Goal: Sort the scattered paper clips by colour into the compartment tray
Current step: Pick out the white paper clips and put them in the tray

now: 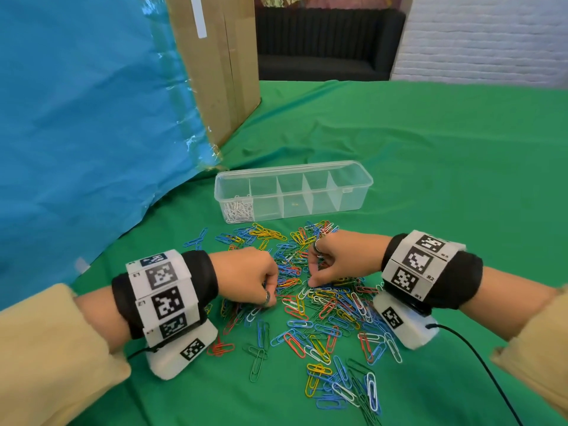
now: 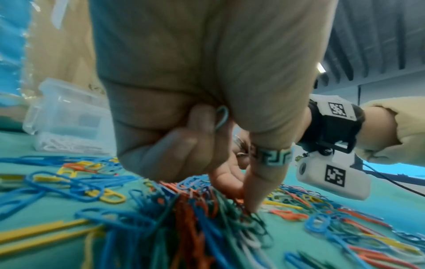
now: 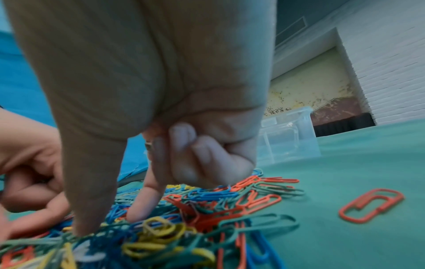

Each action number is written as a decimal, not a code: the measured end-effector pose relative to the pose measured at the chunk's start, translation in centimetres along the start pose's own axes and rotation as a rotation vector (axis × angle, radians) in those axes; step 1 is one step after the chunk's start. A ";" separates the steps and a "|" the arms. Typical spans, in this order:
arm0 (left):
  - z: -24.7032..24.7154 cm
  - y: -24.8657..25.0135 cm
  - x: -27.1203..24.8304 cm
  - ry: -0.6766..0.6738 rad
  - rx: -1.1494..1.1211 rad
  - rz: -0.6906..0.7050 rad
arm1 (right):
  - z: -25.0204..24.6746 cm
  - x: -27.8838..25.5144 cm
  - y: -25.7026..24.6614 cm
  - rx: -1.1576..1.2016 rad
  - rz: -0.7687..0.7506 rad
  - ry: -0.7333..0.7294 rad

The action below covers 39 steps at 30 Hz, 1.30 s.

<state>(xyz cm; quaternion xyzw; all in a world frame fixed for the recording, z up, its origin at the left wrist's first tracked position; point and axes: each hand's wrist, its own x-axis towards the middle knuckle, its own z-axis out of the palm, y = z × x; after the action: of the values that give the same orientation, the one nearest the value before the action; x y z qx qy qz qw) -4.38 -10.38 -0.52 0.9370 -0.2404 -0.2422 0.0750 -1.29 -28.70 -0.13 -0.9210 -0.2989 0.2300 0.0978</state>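
Note:
A heap of paper clips (image 1: 322, 299) in red, blue, green, yellow and white lies on the green cloth. Behind it stands the clear compartment tray (image 1: 295, 170), with white clips (image 1: 239, 210) in its leftmost compartment and the others bare. My left hand (image 1: 266, 287) hangs over the heap's left side; its curled fingers grip a green clip (image 2: 222, 118) against the palm, and one straight finger (image 2: 253, 200) pokes into the clips. My right hand (image 1: 313, 276) faces it, thumb (image 3: 89, 209) and forefinger (image 3: 144, 200) tips set a little apart on the heap, other fingers curled.
A tall cardboard box (image 1: 221, 66) and a blue plastic sheet (image 1: 86, 118) rise at the back left. A black cable (image 1: 479, 358) trails from the right wrist camera. One red clip (image 3: 370, 205) lies apart on the cloth, right of the heap.

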 end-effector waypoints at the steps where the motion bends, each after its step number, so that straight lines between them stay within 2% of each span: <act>1: -0.2 -0.2 0.1 0.005 -0.011 -0.011 | 0.0 0.1 0.0 -0.003 -0.004 -0.002; 7: -1.8 -1.3 -0.1 -0.010 -0.178 -0.022 | -0.2 0.9 -0.1 0.055 -0.092 -0.031; 12: -1.4 -0.7 -1.4 -0.002 -0.032 0.034 | -0.1 0.6 -1.9 0.041 -0.182 -0.052; 17: -0.3 -0.5 -1.8 0.069 0.135 0.046 | 0.9 0.3 -3.0 -0.065 -0.102 -0.048; 23: -0.1 -0.8 -2.2 0.118 0.102 0.006 | 1.0 0.0 -3.4 -0.098 -0.068 -0.017; 29: 0.5 -0.6 -2.0 0.091 0.111 -0.018 | 1.2 0.0 -3.7 -0.111 -0.057 -0.039; 39: 0.8 -0.5 -1.8 0.037 0.090 -0.032 | 1.1 -0.5 -2.9 -0.008 -0.068 -0.079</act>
<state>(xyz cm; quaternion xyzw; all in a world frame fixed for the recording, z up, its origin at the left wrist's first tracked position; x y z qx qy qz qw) -5.97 -9.10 -0.58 0.9474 -0.2347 -0.2151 0.0332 -3.67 -26.64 0.01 -0.9008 -0.3345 0.2616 0.0902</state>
